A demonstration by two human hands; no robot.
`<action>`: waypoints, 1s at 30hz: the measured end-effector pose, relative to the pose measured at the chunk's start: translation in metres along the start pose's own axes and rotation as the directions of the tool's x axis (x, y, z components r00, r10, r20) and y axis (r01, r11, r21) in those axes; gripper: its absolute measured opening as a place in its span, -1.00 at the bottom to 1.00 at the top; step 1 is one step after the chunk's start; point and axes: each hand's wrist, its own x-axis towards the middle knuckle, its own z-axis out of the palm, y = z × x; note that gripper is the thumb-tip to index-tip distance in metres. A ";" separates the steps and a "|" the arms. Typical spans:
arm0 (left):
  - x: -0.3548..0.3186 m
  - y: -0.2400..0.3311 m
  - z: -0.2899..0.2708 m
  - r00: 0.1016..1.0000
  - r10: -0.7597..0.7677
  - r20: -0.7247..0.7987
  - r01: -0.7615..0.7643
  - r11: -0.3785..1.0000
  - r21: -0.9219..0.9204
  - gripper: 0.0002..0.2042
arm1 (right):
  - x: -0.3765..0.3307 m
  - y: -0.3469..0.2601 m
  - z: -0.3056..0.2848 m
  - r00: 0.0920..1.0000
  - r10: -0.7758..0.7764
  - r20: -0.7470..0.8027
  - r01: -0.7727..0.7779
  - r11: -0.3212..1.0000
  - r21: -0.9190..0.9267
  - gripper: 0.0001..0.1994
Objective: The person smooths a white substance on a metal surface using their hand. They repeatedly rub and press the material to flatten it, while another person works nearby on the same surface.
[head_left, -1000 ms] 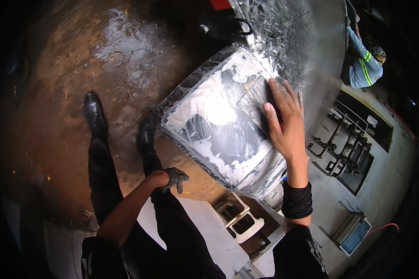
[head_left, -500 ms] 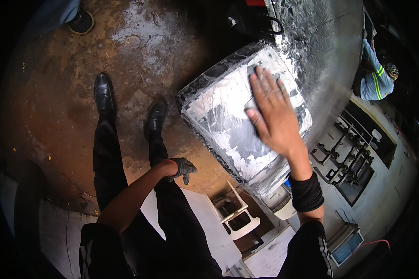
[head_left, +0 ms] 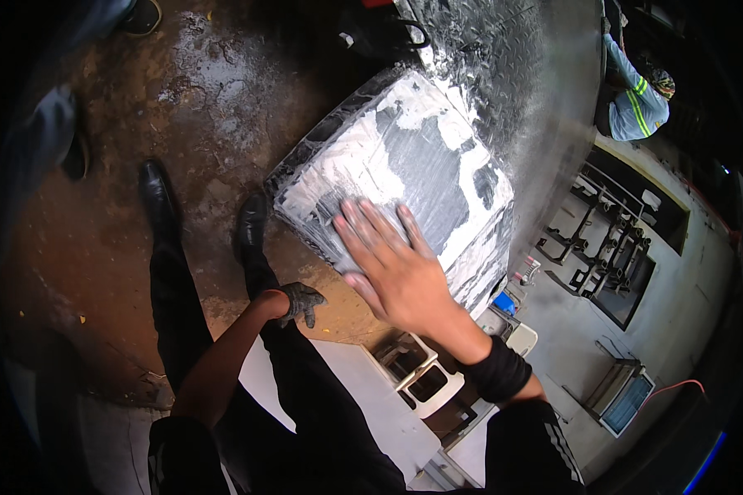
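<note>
A box-shaped dark panel (head_left: 425, 161), smeared with white filler and dust, stands before me with grey patches showing through. My right hand (head_left: 396, 268) lies flat on its near left part, fingers stretched and dusty. Whether a thin sheet lies under the palm, I cannot tell. A black band (head_left: 504, 371) wraps my right wrist. My left hand (head_left: 301, 304), in a dark grey glove, rests by my knee with its fingers loosely apart and nothing visible in them.
A dusty treadplate surface (head_left: 504, 82) adjoins the panel's far side. Below it are a cream plastic chair (head_left: 437, 388) and a blue item (head_left: 504, 304). Dark metal brackets (head_left: 607, 247) lie to the right. A person in a striped work shirt (head_left: 636, 111) is at upper right; another's leg (head_left: 49, 132) is at left.
My right hand has swept from the panel's far part toward its near left edge. The view has shifted, and another person's leg has appeared at left. My left hand stays by my knee.
</note>
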 end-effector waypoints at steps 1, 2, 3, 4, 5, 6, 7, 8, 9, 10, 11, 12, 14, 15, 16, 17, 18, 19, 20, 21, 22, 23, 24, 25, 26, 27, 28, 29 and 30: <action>0.003 -0.019 0.007 0.989 0.139 -0.038 -0.134 0.983 0.125 -0.50 | -0.017 0.001 0.000 0.999 0.027 0.036 -0.027 1.000 0.013 -0.35; 0.005 -0.023 0.008 0.972 0.226 -0.059 -0.211 0.958 0.195 -0.50 | -0.021 0.004 -0.002 0.999 0.037 0.031 -0.037 0.999 0.004 -0.35; 0.003 -0.029 0.008 0.983 0.185 0.011 -0.185 0.970 0.159 -0.49 | -0.023 0.006 -0.003 0.999 0.043 0.028 -0.043 0.999 -0.005 -0.35; 0.002 -0.034 0.011 0.986 0.147 0.081 -0.157 0.980 0.122 -0.48 | -0.023 0.009 -0.004 0.999 0.046 0.025 -0.046 0.999 -0.014 -0.35; 0.002 -0.042 0.008 0.920 0.389 0.048 -0.384 0.870 0.310 -0.47 | -0.012 0.015 -0.006 0.998 0.057 -0.025 -0.057 0.998 -0.024 -0.35; 0.003 -0.029 0.002 0.954 0.298 0.036 -0.296 0.916 0.271 -0.46 | 0.010 0.028 -0.003 0.994 0.044 -0.098 -0.049 0.998 -0.050 -0.35; 0.004 -0.013 -0.004 0.978 0.205 0.031 -0.206 0.951 0.231 -0.46 | 0.033 0.044 -0.004 0.986 0.035 -0.166 -0.049 0.996 -0.078 -0.35; 0.001 -0.014 -0.006 0.985 0.166 0.047 -0.173 0.963 0.206 -0.46 | 0.045 0.050 -0.006 0.974 0.016 -0.227 -0.042 0.993 -0.106 -0.34; 0.002 -0.014 -0.007 0.984 0.156 0.083 -0.168 0.971 0.170 -0.46 | 0.042 0.050 -0.008 0.977 0.008 -0.213 -0.031 0.994 -0.104 -0.34; 0.004 -0.013 -0.004 0.982 0.148 0.116 -0.162 0.979 0.123 -0.46 | 0.038 0.050 -0.010 0.980 0.000 -0.200 -0.021 0.994 -0.103 -0.34; 0.003 -0.023 -0.003 0.975 0.155 0.158 -0.168 0.983 0.070 -0.46 | 0.040 0.051 -0.011 0.981 -0.019 -0.192 -0.001 0.995 -0.101 -0.34; 0.002 -0.035 0.000 0.972 0.159 0.175 -0.166 0.986 0.028 -0.47 | 0.029 0.047 -0.009 0.990 0.008 -0.143 -0.019 0.997 -0.081 -0.33; 0.006 -0.048 0.005 0.965 0.180 0.192 -0.176 0.984 -0.036 -0.47 | -0.018 0.036 -0.008 0.997 0.071 -0.032 -0.073 0.995 -0.063 -0.33; 0.007 -0.044 0.003 0.969 0.167 0.182 -0.165 0.986 -0.028 -0.48 | -0.025 0.038 -0.008 0.996 0.087 -0.017 -0.088 0.994 -0.064 -0.33; 0.008 -0.040 0.001 0.973 0.155 0.169 -0.153 0.988 -0.019 -0.49 | -0.030 0.040 -0.009 0.995 0.101 -0.002 -0.101 0.993 -0.065 -0.33; 0.011 -0.034 0.001 0.974 0.150 0.171 -0.150 0.989 -0.011 -0.50 | -0.034 0.038 -0.012 0.991 0.130 0.015 -0.128 0.989 -0.071 -0.34; 0.014 -0.047 0.004 0.969 0.151 0.195 -0.153 0.988 -0.008 -0.44 | -0.028 0.040 -0.014 0.987 0.158 -0.027 -0.159 0.983 -0.087 -0.34; 0.018 -0.058 0.008 0.963 0.154 0.222 -0.157 0.988 -0.007 -0.37 | -0.017 0.045 -0.017 0.981 0.183 -0.069 -0.189 0.977 -0.101 -0.34; 0.027 -0.107 0.021 0.952 0.164 0.258 -0.164 0.986 -0.022 -0.21 | -0.001 0.048 -0.021 0.978 0.180 -0.105 -0.191 0.976 -0.106 -0.34; 0.034 -0.121 0.024 0.955 0.136 0.265 -0.133 0.991 -0.028 -0.13 | 0.008 0.048 -0.019 0.976 0.182 -0.121 -0.195 0.975 -0.103 -0.34; 0.038 -0.131 0.026 0.957 0.103 0.273 -0.098 0.995 -0.031 -0.04 | 0.012 0.047 -0.018 0.975 0.180 -0.129 -0.195 0.975 -0.109 -0.34; 0.042 -0.116 0.024 0.964 0.033 0.264 -0.026 0.999 -0.029 -0.06 | 0.009 0.045 -0.015 0.971 0.198 -0.136 -0.215 0.969 -0.122 -0.34; 0.040 -0.094 0.025 0.975 -0.007 0.223 0.017 0.999 -0.045 -0.17 | 0.004 0.043 -0.013 0.965 0.222 -0.141 -0.240 0.963 -0.127 -0.34; 0.036 -0.071 0.027 0.983 -0.046 0.175 0.059 0.996 -0.067 -0.29 | 0.001 0.041 -0.013 0.962 0.230 -0.145 -0.246 0.963 -0.107 -0.36; 0.027 -0.045 0.027 0.995 -0.057 0.080 0.066 0.992 -0.108 -0.47 | 0.000 0.040 -0.013 0.967 0.220 -0.124 -0.235 0.965 -0.120 -0.37; 0.022 -0.033 0.024 0.996 -0.087 0.031 0.091 0.984 -0.152 -0.53 | 0.001 0.037 -0.014 0.973 0.203 -0.110 -0.217 0.967 -0.132 -0.38; 0.020 -0.022 0.020 0.993 -0.114 -0.011 0.110 0.974 -0.196 -0.55 | 0.002 0.036 -0.016 0.976 0.194 -0.097 -0.206 0.967 -0.148 -0.39; 0.020 -0.020 0.021 0.988 -0.151 0.007 0.148 0.957 -0.248 -0.54 | 0.003 0.034 -0.018 0.980 0.178 -0.085 -0.187 0.975 -0.123 -0.41; 0.020 -0.018 0.021 0.986 -0.164 0.018 0.163 0.948 -0.273 -0.52 | 0.005 0.033 -0.020 0.984 0.163 -0.077 -0.172 0.977 -0.123 -0.42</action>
